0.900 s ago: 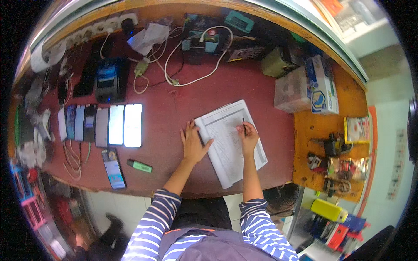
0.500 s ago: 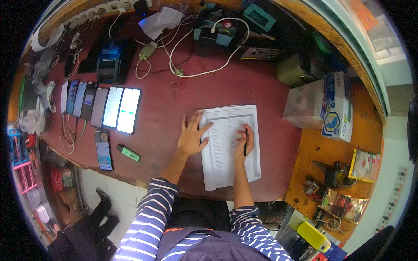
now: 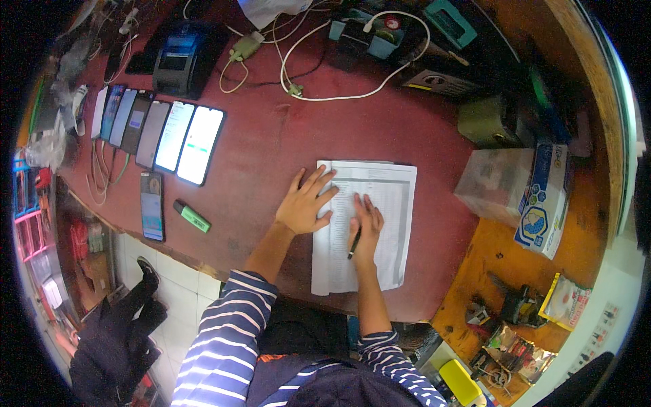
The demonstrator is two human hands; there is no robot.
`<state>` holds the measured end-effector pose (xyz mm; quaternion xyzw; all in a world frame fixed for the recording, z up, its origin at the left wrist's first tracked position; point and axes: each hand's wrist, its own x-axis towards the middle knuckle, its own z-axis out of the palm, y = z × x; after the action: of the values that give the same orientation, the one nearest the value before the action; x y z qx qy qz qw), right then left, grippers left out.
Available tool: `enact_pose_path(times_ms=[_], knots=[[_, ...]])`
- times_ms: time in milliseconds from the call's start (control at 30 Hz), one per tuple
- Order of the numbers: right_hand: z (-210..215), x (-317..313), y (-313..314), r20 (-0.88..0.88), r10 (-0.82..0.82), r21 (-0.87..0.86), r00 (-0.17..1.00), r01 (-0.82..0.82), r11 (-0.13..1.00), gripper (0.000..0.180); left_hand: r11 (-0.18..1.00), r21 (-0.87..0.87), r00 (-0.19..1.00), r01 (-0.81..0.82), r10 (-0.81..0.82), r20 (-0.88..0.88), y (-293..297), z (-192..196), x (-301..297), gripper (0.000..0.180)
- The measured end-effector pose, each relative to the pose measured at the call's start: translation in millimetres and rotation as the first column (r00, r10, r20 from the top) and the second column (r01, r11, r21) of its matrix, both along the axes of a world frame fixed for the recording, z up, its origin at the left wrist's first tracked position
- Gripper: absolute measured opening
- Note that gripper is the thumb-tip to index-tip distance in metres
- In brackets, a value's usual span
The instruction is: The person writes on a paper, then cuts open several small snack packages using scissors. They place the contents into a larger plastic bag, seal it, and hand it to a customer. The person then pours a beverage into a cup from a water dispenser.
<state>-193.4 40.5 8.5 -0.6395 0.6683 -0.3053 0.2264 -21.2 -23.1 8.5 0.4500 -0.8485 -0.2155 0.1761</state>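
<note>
Paper (image 3: 380,224) near my table's (image 3: 271,136) front edge could skid, since left hand (image 3: 303,205) fingers splay flat while right hand (image 3: 365,227) fingers pinch the pen (image 3: 354,243).

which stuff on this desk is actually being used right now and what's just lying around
In use:
left hand, flat on the printed sheet
right hand, holding a pen on that sheet

Lying about:
row of phones
green highlighter
white cable
clear box

Matt white paper sheet (image 3: 369,224), glossy glass-faced phones (image 3: 178,139), smooth maroon tabletop (image 3: 271,149)
</note>
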Motion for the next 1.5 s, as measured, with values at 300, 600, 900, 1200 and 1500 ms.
enact_pose_path(times_ms=[300, 600, 900, 1200, 1500], knots=[[6, 10, -6, -0.194, 0.173, 0.081, 0.966, -0.16, 0.984, 0.021, 1.0, -0.009, 1.0, 0.005, -0.005, 0.002, -2, -5, -1, 0.049], [-14, -10, -29, 0.48, -0.228, -0.144, 0.847, 0.333, 0.932, 0.041, 1.0, -0.012, 1.0, 0.011, -0.01, 0.012, -1, -4, 0, 0.047], [-11, -17, -63, 0.637, -0.364, 0.03, 0.68, 0.45, 0.892, 0.011, 1.0, 0.009, 1.0, 0.014, -0.015, 0.022, -1, -6, 1, 0.046], [-40, -34, -62, 0.417, -0.492, 0.009, 0.764, 0.538, 0.843, 0.031, 1.0, 0.002, 1.0, 0.016, -0.016, 0.009, -1, -5, 0, 0.046], [-47, -35, -62, 0.278, -0.519, -0.048, 0.808, 0.552, 0.833, 0.029, 0.999, 0.025, 0.999, 0.02, -0.021, 0.04, -2, -4, 0, 0.047]])
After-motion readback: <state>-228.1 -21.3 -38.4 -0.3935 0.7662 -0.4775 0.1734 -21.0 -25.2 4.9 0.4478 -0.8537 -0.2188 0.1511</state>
